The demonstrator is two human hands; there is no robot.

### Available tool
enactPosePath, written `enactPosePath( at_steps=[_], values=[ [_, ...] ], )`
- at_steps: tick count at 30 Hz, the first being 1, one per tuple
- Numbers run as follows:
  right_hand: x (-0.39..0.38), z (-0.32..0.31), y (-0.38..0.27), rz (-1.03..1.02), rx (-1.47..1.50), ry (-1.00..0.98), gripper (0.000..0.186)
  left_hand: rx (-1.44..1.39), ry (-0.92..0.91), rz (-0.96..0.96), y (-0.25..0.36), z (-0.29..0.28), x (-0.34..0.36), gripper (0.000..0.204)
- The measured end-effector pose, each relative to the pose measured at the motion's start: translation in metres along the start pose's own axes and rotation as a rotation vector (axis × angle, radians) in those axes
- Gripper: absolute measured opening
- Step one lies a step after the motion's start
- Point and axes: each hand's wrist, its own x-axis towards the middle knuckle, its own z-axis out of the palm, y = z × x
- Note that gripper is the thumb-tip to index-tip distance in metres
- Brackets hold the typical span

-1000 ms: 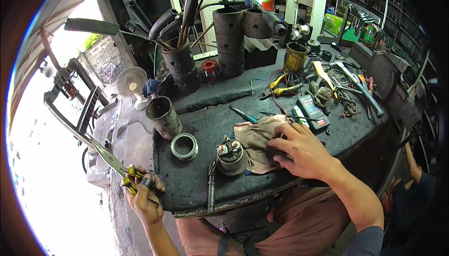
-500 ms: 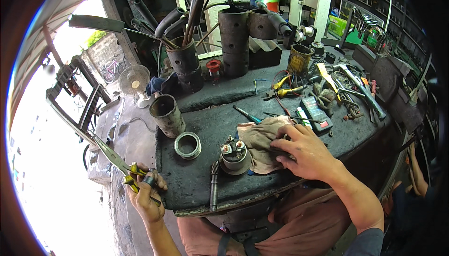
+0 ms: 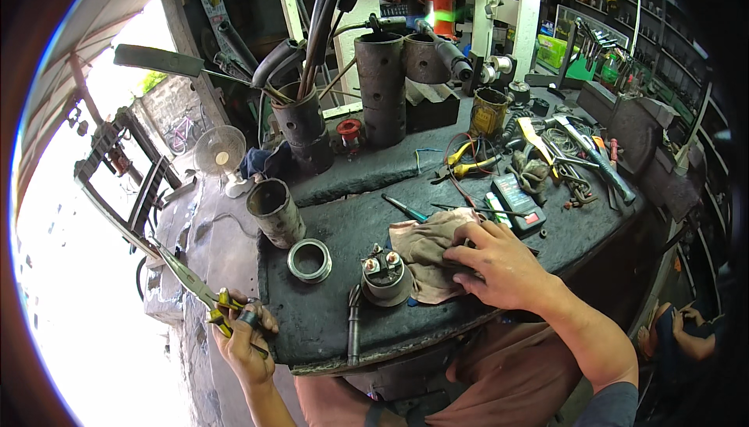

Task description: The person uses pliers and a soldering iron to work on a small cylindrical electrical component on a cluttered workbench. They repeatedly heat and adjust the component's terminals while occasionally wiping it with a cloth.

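My left hand (image 3: 243, 346) is closed at the bench's left edge around long-nose pliers (image 3: 189, 277) with yellow-black handles and a small dark cylindrical piece (image 3: 248, 318). My right hand (image 3: 503, 271) lies on a crumpled beige cloth (image 3: 421, 251), fingers curved and apart; what is under the fingertips is hidden. Left of the cloth stands a metal cylinder with copper-studded terminals (image 3: 386, 290) on top. Beside it are a metal ring (image 3: 310, 277) and a dark toothed shaft (image 3: 354, 333). A meter (image 3: 517, 204) and teal-handled tool (image 3: 404, 207) lie behind the cloth.
The dark bench (image 3: 320, 333) carries upright pipes (image 3: 380, 83) holding tools, a grimy can (image 3: 489, 111), pliers, wires and hammers (image 3: 608, 165). An open pipe (image 3: 277, 220) stands left, near a fan (image 3: 221, 154). Another person's arm (image 3: 690, 337) shows at far right.
The view has shifted slightly, so the bench sits lower in the picture. My hands keep much the same pose. The other person's arm at far right has moved lower.
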Motion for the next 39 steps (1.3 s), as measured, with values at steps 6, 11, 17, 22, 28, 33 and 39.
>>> enactPosePath(
  at_steps=[6,11,17,22,28,33,39],
  values=[
    [-0.001,0.0,-0.001,-0.006,-0.021,-0.007,0.037,0.013,0.006,-0.004,0.001,0.001,-0.001,0.038],
    [-0.001,-0.001,0.0,-0.005,-0.026,-0.015,0.037,0.027,0.003,-0.013,0.002,0.003,0.001,0.035],
    [-0.001,0.0,0.0,-0.009,-0.015,-0.014,0.037,0.016,0.015,0.003,0.003,0.006,-0.002,0.035],
    [-0.001,-0.001,0.001,-0.016,-0.021,-0.011,0.039,0.016,0.013,-0.007,0.002,0.005,-0.001,0.037],
    [-0.003,0.005,0.006,-0.04,-0.012,0.054,0.03,0.012,0.012,-0.002,0.002,0.005,-0.001,0.037],
    [0.014,-0.017,0.028,0.093,-0.044,0.461,0.016,0.012,0.024,-0.006,0.002,0.01,0.002,0.035],
    [0.092,-0.099,0.079,0.496,0.972,0.565,0.033,0.073,0.047,-0.037,0.003,0.011,0.003,0.033]
  ],
)
